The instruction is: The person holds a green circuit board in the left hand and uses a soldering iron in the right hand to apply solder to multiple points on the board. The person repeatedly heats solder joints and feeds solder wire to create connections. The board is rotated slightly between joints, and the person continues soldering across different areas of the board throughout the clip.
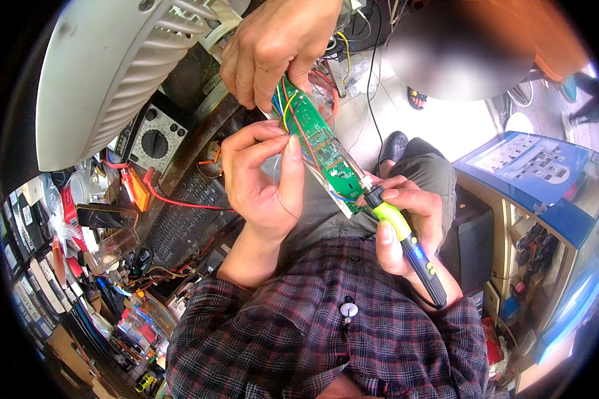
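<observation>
A long green circuit board [321, 145] lies slanted in front of me, with red, yellow, blue and white wires along it. My right hand [414, 223] grips a black and lime-green soldering iron [409, 241] with a small lit display. Its metal tip reaches over the near half of the board. Beside the board's left edge, my left hand [266, 176] is closed in a pinch on a thin wire [277, 174], which loops down past the palm. Another person's hand [279, 46] comes from the top and holds the board's far end.
A multimeter [156, 142] with a round dial lies left, below a large pale plastic housing [106, 73]. Tools, cables and boxes crowd the left bench. At the right stands a case with a blue-edged top [532, 159]. A black cable [374, 80] hangs beyond the board.
</observation>
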Motion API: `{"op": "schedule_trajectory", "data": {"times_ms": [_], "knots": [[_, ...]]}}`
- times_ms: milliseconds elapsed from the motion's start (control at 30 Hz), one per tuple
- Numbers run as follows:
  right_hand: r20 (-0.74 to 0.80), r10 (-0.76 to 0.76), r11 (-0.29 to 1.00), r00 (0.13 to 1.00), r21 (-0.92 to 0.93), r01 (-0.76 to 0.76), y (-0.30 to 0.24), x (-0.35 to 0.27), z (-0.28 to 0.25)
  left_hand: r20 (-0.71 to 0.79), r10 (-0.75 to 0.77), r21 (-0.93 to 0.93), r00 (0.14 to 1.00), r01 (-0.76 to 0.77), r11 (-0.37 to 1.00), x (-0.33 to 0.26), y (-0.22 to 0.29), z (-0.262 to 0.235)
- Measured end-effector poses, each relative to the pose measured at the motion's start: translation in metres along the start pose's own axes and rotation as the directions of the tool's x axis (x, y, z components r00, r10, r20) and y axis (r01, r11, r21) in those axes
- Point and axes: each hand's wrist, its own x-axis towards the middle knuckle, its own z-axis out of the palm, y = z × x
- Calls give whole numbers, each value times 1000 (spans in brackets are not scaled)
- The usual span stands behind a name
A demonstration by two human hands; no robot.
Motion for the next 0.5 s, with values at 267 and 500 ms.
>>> {"op": "schedule_trajectory", "data": {"times_ms": [267,500], "knots": [[-1,19,999,1000,-48,-19,-1,-1,-2,0,7,-2,1000,-7,1000,-1,-1,0],[-153,-91,992,984,78,104,2,-5,-14,-7,-1,-23,1000,1,1000,-2,0,-6]]}}
